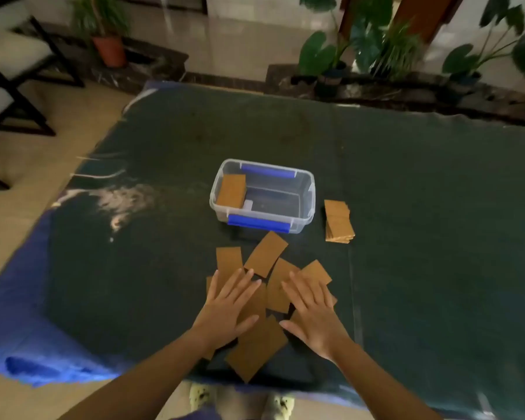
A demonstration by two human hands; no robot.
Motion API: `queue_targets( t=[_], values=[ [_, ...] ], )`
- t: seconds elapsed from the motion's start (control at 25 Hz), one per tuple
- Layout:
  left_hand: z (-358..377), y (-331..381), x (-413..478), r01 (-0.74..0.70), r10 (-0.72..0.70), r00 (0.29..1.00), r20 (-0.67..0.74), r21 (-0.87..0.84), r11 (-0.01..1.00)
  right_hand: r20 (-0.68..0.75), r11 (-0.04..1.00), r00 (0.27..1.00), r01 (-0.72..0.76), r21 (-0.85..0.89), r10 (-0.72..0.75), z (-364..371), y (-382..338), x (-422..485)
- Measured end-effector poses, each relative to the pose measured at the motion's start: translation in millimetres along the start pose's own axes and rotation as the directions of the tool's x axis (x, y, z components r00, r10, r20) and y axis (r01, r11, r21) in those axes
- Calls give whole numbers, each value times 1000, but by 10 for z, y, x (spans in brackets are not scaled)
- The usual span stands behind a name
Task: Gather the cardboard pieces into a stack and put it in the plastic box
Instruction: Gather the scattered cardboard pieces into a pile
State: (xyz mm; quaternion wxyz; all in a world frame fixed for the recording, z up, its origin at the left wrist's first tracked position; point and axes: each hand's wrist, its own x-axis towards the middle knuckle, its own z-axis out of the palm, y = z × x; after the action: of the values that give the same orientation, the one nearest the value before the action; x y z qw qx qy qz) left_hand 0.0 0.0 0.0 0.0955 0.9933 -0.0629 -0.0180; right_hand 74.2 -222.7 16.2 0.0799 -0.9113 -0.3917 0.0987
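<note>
Cardboard pieces (265, 257) lie scattered in a loose fan at the lower centre of the frame, on a dark cloth (422, 207) covering a table. Some overlap; others point off at angles. I see my left hand (229, 307) and right hand (311, 310) resting flat on the pile, fingers spread, palms down, gripping nothing. The two hands sit near each other with a few pieces showing between them.

Above them, at the centre of the frame, stands the box (303, 204), clear plastic with blue clips and no lid on it. One stack (231, 190) already sits inside, against its left wall. A second stack (338, 221) rests on the cloth just right of the box.

My judgement is that the step in hand is sweeping the loose pieces together. To do it well, I would draw both palms inward so the pieces slide over one another, catch the far ones near the box, then square the edges before lifting. Pressing lightly should keep the cloth from bunching.
</note>
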Motion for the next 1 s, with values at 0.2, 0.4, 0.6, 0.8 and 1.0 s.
queue_targets(
  t=[0.2,0.4,0.6,0.8,1.0],
  values=[
    [222,22,-83,134,-135,981,139,16,991,89,993,989,-115,6,114,277,15,-91],
    [207,63,-59,148,-160,960,230,67,987,115,985,980,-170,29,166,289,1,-73],
    [148,82,-5,154,-165,958,234,68,986,116,985,978,-174,-6,174,81,283,194],
    [91,181,73,274,-261,943,208,-38,961,249,984,964,-55,-169,97,-83,533,539],
    [35,353,223,540,-520,841,152,-151,828,222,987,974,-10,-163,46,-308,588,708]
  ],
)
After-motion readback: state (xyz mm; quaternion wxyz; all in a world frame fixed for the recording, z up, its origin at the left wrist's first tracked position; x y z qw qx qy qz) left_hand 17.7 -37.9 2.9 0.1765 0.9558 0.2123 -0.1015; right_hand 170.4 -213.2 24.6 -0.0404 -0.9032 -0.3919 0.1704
